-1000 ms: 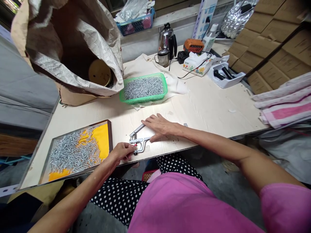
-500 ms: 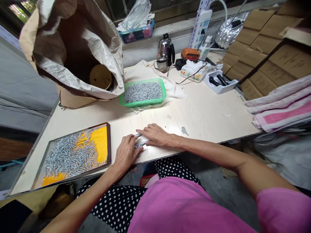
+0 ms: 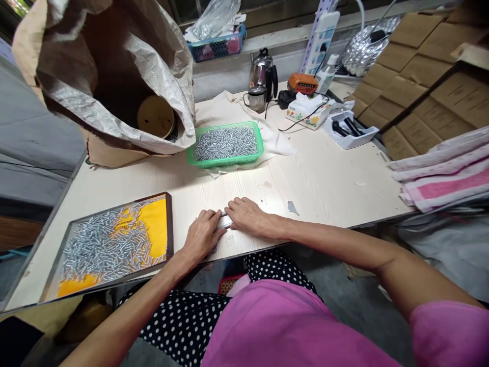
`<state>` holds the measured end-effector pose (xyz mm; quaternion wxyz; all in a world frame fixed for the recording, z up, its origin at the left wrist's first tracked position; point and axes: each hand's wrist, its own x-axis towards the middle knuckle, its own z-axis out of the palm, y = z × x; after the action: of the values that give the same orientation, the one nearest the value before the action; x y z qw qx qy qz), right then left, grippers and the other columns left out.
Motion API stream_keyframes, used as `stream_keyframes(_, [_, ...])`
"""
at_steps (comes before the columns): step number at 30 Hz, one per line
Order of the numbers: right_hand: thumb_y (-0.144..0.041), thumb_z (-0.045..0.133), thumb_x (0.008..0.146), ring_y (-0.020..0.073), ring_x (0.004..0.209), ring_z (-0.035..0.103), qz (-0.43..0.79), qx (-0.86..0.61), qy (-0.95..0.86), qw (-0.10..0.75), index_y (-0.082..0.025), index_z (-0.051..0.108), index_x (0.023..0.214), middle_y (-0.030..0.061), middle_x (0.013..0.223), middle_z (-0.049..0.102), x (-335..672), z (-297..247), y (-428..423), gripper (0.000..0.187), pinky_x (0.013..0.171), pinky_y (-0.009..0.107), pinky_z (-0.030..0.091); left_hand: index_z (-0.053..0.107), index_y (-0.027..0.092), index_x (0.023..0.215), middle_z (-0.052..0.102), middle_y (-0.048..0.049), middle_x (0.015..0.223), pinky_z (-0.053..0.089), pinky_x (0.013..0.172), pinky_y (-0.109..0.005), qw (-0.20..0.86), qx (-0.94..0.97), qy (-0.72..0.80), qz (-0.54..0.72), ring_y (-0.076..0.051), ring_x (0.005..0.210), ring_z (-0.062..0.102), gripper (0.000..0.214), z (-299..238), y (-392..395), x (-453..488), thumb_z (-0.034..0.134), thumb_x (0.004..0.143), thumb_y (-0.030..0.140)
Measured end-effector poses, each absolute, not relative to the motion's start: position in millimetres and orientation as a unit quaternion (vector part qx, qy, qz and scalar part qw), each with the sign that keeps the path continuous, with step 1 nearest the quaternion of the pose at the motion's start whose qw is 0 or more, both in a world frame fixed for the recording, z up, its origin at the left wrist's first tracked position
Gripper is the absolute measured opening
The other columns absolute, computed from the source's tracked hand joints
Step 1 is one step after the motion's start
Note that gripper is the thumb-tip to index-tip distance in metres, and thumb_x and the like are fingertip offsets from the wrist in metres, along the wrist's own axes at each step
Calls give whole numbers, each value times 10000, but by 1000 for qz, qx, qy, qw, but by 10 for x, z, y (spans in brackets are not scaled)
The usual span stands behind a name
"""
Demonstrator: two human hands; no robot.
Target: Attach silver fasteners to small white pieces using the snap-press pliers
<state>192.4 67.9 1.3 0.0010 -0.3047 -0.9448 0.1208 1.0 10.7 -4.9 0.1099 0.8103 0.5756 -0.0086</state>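
At the front edge of the table, both my hands work on a small flat, silvery-white piece whose exact kind I cannot make out. My left hand is closed over its left end, fingers bent and thumb pointing right. From the other side my right hand curls its fingers over the right end. Only the short middle stretch shows between them. To the left lies a shallow dark-rimmed tray with a yellow lining, strewn with many silver screws.
Behind my hands stands a green basket full of small metal pieces. A large open sack rises at the back left. Farther right are a metal kettle, a tissue box, a white tray and stacked cardboard.
My right hand's fingers, stretched toward the left hand before, are now curled on the piece and slightly farther right. More of the piece shows flat between the hands. The view has shifted slightly.
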Motion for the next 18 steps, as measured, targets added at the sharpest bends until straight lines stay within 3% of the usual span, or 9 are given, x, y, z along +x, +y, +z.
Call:
stream_keyframes(2, [-206, 555, 1004, 251, 1036, 537, 118, -299, -947, 15, -95, 628, 1104, 145, 1087, 635, 1911, -35, 622, 166, 854, 379, 406, 594, 216, 1254, 646, -91, 1112, 510, 895, -384, 106, 807, 581, -9, -268, 1074, 556, 307, -26, 64, 58, 560, 970, 326])
stream_keyframes(5, [-118, 456, 1018, 227, 951, 542, 117, -290, -949, 30, -131, 632, 1031, 105, 1001, 641, 1912, -124, 569, 177, 825, 362, 409, 645, 200, 1112, 655, -93, 1025, 509, 859, -389, 104, 799, 591, -19, -267, 1009, 563, 198, -4, 36, 113, 516, 997, 299])
stream_keyframes(8, [-150, 479, 1016, 226, 938, 556, 107, -292, -950, 43, -157, 631, 983, 87, 967, 646, 1910, -216, 592, 155, 824, 356, 422, 656, 195, 1048, 665, -99, 1011, 513, 849, -402, 112, 785, 609, -17, -276, 1008, 571, 165, -13, 41, 155, 519, 996, 271])
stream_keyframes(10, [-201, 546, 997, 237, 966, 577, 96, -301, -946, 64, -162, 632, 1030, 93, 1001, 657, 1911, -266, 637, 101, 837, 366, 441, 645, 201, 1112, 673, -100, 1060, 521, 863, -411, 116, 775, 622, 3, -279, 1037, 578, 175, -43, 37, 171, 544, 984, 265])
stream_keyframes(13, [-267, 650, 938, 287, 1142, 584, 89, -308, -941, 112, -150, 593, 1246, 157, 1223, 645, 1942, -322, 686, 335, 927, 428, 475, 584, 195, 1283, 641, -135, 1258, 525, 936, -439, 102, 765, 634, 58, -287, 1139, 574, 344, -94, 2, 128, 599, 961, 312])
stream_keyframes(15, [-258, 662, 914, 322, 1303, 520, 89, -304, -937, 150, -159, 542, 1362, 191, 1388, 576, 1992, -363, 665, 474, 1023, 487, 459, 561, 196, 1340, 591, -150, 1369, 508, 998, -448, 81, 765, 629, 108, -289, 1213, 556, 428, -80, -35, 7, 625, 948, 356])
stream_keyframes(18, [-220, 640, 899, 336, 1416, 434, 94, -299, -932, 180, -196, 511, 1430, 178, 1495, 511, 2083, -450, 549, 547, 1106, 535, 420, 651, 197, 1247, 644, -137, 1269, 496, 999, -438, 26, 724, 672, 151, -281, 1172, 575, 321, 78, -70, -369, 545, 988, 353])
